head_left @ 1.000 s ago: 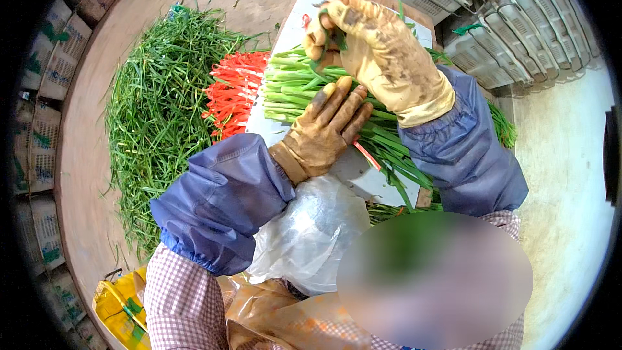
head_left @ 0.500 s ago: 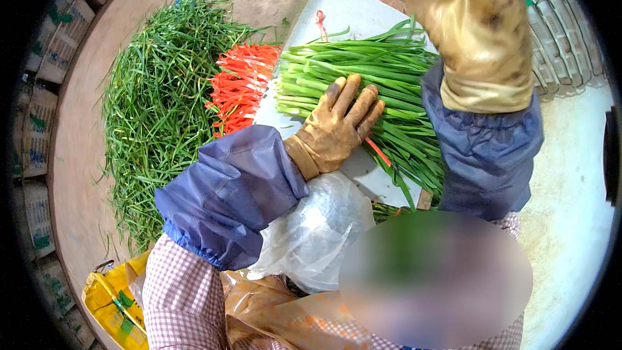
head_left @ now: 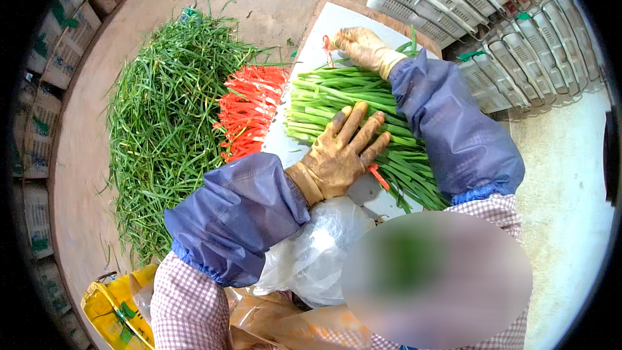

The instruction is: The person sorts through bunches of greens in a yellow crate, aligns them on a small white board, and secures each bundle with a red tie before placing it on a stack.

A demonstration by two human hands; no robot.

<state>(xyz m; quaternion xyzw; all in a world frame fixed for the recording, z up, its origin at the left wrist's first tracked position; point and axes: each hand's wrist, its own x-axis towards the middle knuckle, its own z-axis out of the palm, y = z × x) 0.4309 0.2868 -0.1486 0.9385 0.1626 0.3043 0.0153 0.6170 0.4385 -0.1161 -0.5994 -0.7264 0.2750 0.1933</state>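
A thick bundle of garlic chives (head_left: pixel 317 100), pale cut ends to the left, lies on a white board (head_left: pixel 334 19). My left hand (head_left: pixel 337 155), in a stained tan glove, rests flat across it with fingers spread. Beyond the bundle's far side, my gloved right hand (head_left: pixel 363 48) is closed with its fingertips at the red tie (head_left: pixel 326 48). The tie's other end (head_left: pixel 379 177) sticks out on the near side, right of my left hand. Its middle is hidden by the chives.
Left of the board lies a heap of red strips (head_left: pixel 249 110), beside a large pile of loose green leaves (head_left: pixel 162 129). White crates (head_left: pixel 440 0) stand at the far right. A clear plastic bag (head_left: pixel 330 240) sits nearest me, and a yellow bag (head_left: pixel 113 308) lies at lower left.
My right hand has come down from the upper right to the far side of the bundle and closed at the red tie. My left hand stays spread on the chives.
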